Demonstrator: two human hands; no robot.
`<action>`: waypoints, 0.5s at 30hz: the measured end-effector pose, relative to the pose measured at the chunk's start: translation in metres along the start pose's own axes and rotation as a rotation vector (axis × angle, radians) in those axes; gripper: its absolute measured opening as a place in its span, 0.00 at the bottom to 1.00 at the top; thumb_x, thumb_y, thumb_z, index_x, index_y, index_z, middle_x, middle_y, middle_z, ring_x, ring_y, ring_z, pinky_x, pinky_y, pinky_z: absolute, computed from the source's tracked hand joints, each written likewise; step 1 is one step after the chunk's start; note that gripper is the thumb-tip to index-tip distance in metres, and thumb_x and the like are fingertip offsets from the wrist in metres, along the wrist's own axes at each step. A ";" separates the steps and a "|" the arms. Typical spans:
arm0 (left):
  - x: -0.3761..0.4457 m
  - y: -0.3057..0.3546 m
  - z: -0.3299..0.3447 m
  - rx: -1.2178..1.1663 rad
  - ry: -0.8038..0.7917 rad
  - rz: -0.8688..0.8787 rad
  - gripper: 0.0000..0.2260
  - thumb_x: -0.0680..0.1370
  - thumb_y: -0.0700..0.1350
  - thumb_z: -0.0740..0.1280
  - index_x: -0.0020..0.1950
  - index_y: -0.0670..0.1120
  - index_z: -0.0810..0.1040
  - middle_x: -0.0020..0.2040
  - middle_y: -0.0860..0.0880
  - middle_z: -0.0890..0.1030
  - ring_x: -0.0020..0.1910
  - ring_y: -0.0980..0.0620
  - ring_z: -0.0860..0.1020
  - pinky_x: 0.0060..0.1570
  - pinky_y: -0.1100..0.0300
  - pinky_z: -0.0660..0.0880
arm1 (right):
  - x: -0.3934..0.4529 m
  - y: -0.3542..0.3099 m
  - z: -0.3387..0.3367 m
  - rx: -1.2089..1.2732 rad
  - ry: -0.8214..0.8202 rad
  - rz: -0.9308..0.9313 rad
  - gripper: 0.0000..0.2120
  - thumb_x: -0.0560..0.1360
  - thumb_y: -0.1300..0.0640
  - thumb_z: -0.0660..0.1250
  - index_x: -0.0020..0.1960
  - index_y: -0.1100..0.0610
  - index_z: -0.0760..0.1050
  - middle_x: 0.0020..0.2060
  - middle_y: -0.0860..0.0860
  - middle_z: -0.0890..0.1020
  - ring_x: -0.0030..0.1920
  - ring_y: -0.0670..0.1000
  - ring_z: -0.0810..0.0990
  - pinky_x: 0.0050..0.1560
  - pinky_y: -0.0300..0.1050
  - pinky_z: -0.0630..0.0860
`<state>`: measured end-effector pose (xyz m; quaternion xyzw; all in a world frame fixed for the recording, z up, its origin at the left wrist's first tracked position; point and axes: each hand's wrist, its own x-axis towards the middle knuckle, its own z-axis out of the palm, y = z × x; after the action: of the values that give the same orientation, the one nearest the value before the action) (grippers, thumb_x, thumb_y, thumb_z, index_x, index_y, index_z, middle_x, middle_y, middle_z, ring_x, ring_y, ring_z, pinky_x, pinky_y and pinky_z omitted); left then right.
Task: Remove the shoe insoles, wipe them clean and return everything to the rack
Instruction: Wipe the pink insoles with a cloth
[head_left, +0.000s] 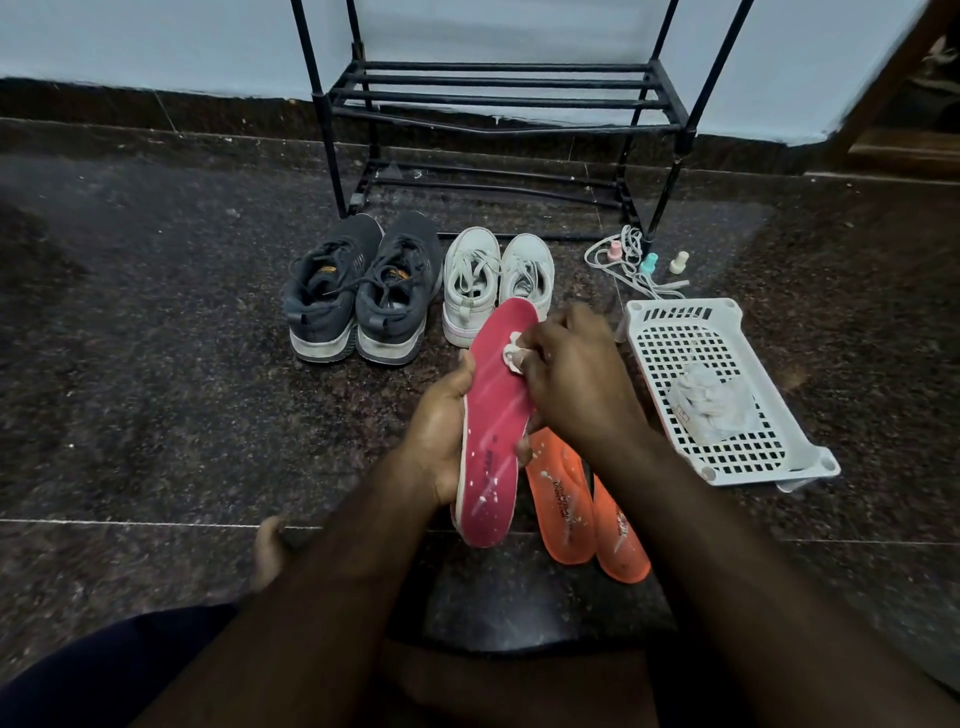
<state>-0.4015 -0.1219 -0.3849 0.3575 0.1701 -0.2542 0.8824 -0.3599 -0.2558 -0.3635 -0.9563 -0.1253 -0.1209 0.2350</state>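
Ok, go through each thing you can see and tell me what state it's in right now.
Pink-red foam insole: gripped by left hand, white specks near heel.
White wipe wad: pinched by right hand against the insole.
Two orange insoles: flat on floor, speckled.
Dark grey sneakers: on floor, laced.
White sneakers: on floor.
Black metal rack: visible shelves bare.
White plastic basket: holds crumpled wipes.

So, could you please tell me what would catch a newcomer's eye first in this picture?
First, the pink insole at the centre, held by the left hand while the right hand rubs a small white wipe on it. Next, two orange insoles lie on the floor just beneath, to the right. Behind, dark sneakers and white sneakers sit before the black rack.
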 end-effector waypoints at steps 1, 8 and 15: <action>0.001 0.000 0.000 -0.005 0.008 0.005 0.28 0.83 0.64 0.52 0.61 0.43 0.79 0.46 0.42 0.84 0.35 0.47 0.81 0.29 0.59 0.75 | -0.001 -0.002 0.000 -0.103 0.021 -0.048 0.10 0.76 0.55 0.67 0.54 0.57 0.82 0.51 0.55 0.75 0.54 0.57 0.73 0.56 0.54 0.74; 0.003 -0.005 0.002 -0.062 0.017 -0.021 0.29 0.82 0.64 0.53 0.53 0.43 0.83 0.43 0.43 0.83 0.37 0.45 0.81 0.41 0.53 0.75 | -0.007 -0.014 0.004 -0.220 -0.029 -0.069 0.09 0.75 0.54 0.66 0.53 0.52 0.83 0.48 0.54 0.80 0.52 0.58 0.74 0.54 0.52 0.72; 0.002 -0.002 -0.003 -0.137 0.059 -0.038 0.28 0.83 0.63 0.53 0.54 0.41 0.80 0.43 0.40 0.85 0.42 0.42 0.85 0.48 0.50 0.78 | -0.015 -0.028 0.012 0.011 -0.143 -0.110 0.08 0.74 0.57 0.68 0.50 0.57 0.83 0.43 0.56 0.82 0.47 0.58 0.80 0.48 0.49 0.74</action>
<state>-0.4009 -0.1220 -0.3888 0.3004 0.2197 -0.2480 0.8944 -0.3803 -0.2285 -0.3664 -0.9527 -0.1950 -0.0646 0.2240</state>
